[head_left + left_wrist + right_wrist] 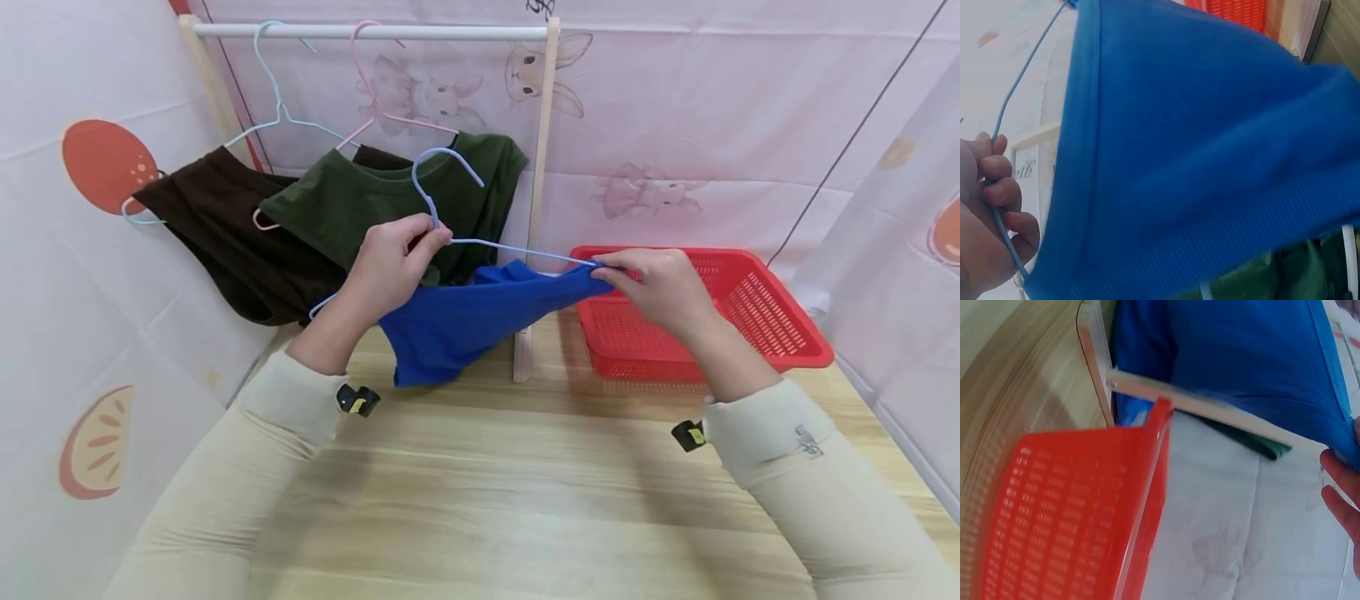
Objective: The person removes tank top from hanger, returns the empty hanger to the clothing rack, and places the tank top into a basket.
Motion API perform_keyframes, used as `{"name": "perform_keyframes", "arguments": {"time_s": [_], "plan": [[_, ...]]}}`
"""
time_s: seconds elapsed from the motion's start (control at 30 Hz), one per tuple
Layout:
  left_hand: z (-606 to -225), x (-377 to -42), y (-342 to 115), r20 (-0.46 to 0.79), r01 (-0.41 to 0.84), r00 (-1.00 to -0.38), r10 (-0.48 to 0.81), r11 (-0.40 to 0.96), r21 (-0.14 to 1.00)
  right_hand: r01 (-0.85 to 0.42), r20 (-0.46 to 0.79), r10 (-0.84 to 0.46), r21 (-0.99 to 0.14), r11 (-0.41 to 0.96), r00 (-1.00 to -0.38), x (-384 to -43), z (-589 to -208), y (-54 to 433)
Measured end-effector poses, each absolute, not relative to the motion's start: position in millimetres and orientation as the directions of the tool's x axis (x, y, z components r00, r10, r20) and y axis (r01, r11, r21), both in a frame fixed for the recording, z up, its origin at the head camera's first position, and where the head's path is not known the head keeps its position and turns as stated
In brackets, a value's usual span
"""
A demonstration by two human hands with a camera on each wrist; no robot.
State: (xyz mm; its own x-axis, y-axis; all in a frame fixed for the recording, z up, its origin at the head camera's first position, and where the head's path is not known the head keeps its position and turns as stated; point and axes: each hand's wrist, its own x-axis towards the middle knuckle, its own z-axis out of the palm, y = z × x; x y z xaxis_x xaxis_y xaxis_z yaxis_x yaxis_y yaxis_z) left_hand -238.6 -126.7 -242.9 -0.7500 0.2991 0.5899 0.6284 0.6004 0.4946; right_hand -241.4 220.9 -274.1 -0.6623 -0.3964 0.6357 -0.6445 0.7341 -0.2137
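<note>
Between the sleeves (187,483), the near desk (510,492) leaves broad room for a low pass. Farther back, the blue top (465,325) and its hanger (525,252) bar the way between left grip (393,262) and right grip (660,287); the green top (337,187) crowds the space behind. The basket (648,367) blocks low at right (though open above). The rail (465,33) has free length between pink hanger (377,108) and right post (543,125).

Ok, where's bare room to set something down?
The table between the two sleeves, in front of the basket, is bare. The rail is free between the pink hanger and right post. Crowded: below the rail, where brown shirt and green shirt hang, the blue shirt and left hand before them.
</note>
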Motion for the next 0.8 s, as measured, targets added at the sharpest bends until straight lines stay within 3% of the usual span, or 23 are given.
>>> {"name": "perform_keyframes", "arguments": {"time_s": [0.17, 0.27, 0.43, 0.53, 0.67, 0.8], "plan": [[-242, -237, -126, 0.564, 0.604, -0.775, 0.287, 0.598, 0.526, -0.632, 0.736, -0.309, -0.202, 0.749, -0.602, -241, -275, 237], [-240, -236, -128, 0.543, 0.581, -0.794, 0.272, 0.601, 0.549, -0.600, 0.776, -0.195, -0.275, 0.751, -0.600, -241, -275, 244], [-239, -236, -135, 0.506, 0.537, -0.826, 0.248, 0.618, 0.574, -0.505, 0.717, 0.083, -0.563, 0.654, -0.692, -243, -278, 259], [-241, -237, -137, 0.506, 0.531, -0.830, 0.236, 0.614, 0.584, -0.460, 0.663, 0.195, -0.672, 0.580, -0.723, -245, -280, 265], [-244, -237, -135, 0.541, 0.544, -0.817, 0.198, 0.574, 0.612, -0.446, 0.605, 0.257, -0.758, 0.476, -0.754, -246, -288, 262], [-247, -238, -131, 0.583, 0.565, -0.799, 0.147, 0.515, 0.645, -0.455, 0.519, 0.234, -0.846, 0.277, -0.822, -242, -297, 244]]}}
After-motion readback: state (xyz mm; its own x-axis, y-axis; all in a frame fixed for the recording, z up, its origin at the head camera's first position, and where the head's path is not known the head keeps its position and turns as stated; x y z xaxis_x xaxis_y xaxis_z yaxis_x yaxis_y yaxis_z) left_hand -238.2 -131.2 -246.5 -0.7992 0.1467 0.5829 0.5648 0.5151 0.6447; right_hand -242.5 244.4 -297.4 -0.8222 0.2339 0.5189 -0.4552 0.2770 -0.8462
